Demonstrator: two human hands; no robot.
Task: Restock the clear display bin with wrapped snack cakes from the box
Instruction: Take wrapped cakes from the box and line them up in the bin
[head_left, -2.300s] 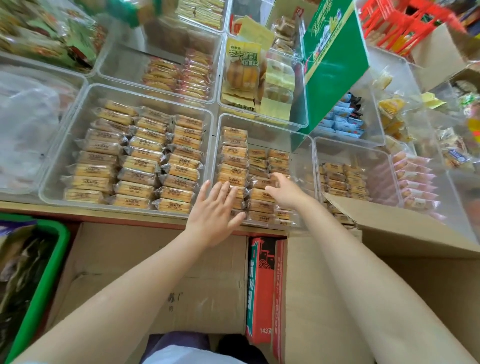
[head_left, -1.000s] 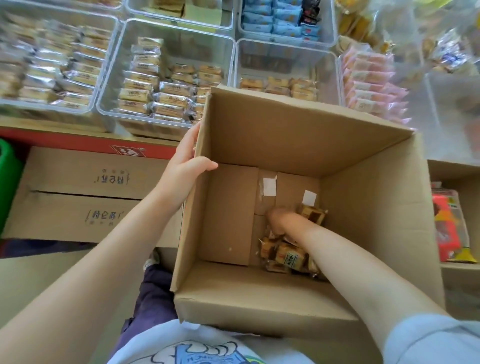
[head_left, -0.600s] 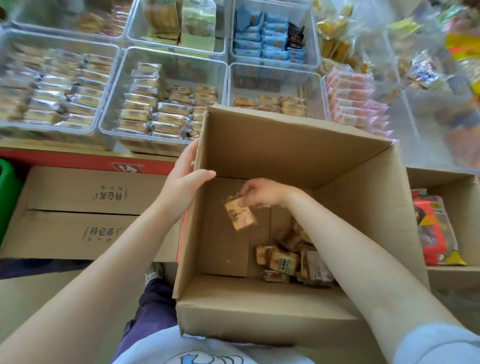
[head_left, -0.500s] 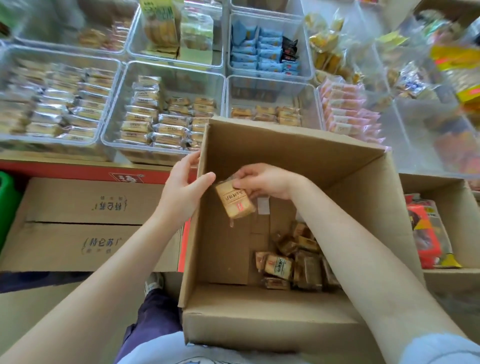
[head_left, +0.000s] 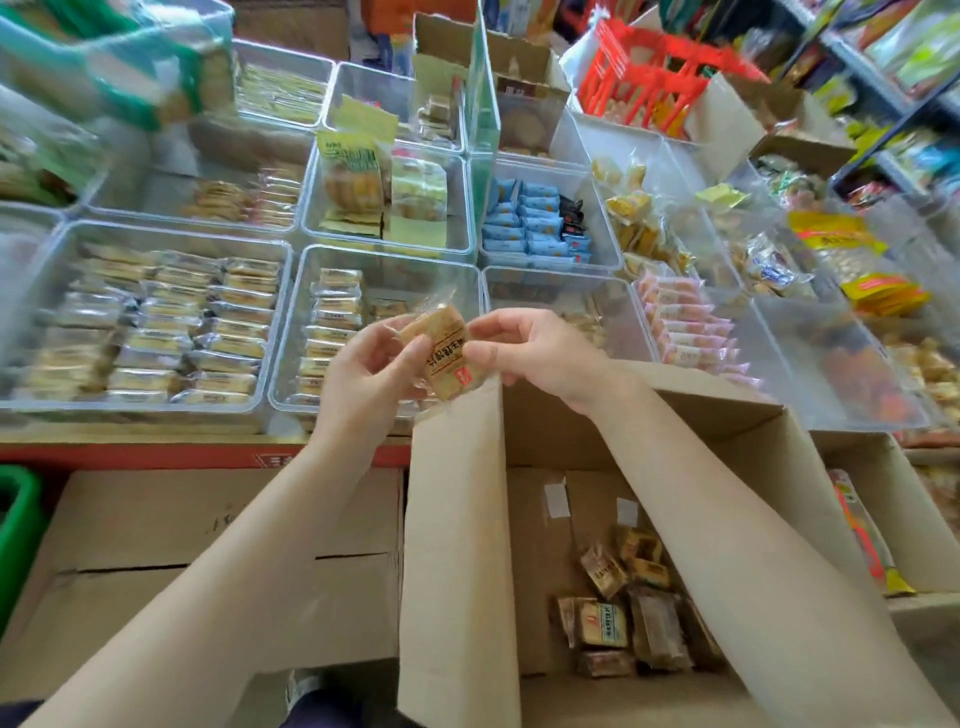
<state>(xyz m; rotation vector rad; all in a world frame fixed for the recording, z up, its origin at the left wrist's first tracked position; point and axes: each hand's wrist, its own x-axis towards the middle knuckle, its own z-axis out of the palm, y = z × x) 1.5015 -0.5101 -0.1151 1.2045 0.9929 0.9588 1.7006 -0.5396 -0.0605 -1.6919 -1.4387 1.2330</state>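
Head view (the only one): both hands are raised above the near edge of the bench, holding one clear-wrapped golden snack cake with a printed label (head_left: 445, 353) between them. The left hand (head_left: 363, 371) has its fingers curled round the cake's left end; the right hand (head_left: 535, 353) pinches the right end between thumb and fingers. The cake sits tilted, in the air, just above the front wall of the clear rectangular plastic display bin (head_left: 384, 270), which carries stacked rows of similar cakes on its left and shows bare floor toward its back right. The open brown cardboard box (head_left: 457, 519) stands below the forearms; a small loose heap of wrapped cakes (head_left: 623, 613) lies at its bottom, well apart from the hands. Step in hand, as judged: transfer of one cake from box to bin, with the cake apparently being oriented before placement. Next move calls for: squaring the cake to the existing rows, lowering it into the sparse right side of the bin, releasing, then reaching back into the box. Neighbouring clear bins of other snacks (head_left: 535, 223) are not involved.
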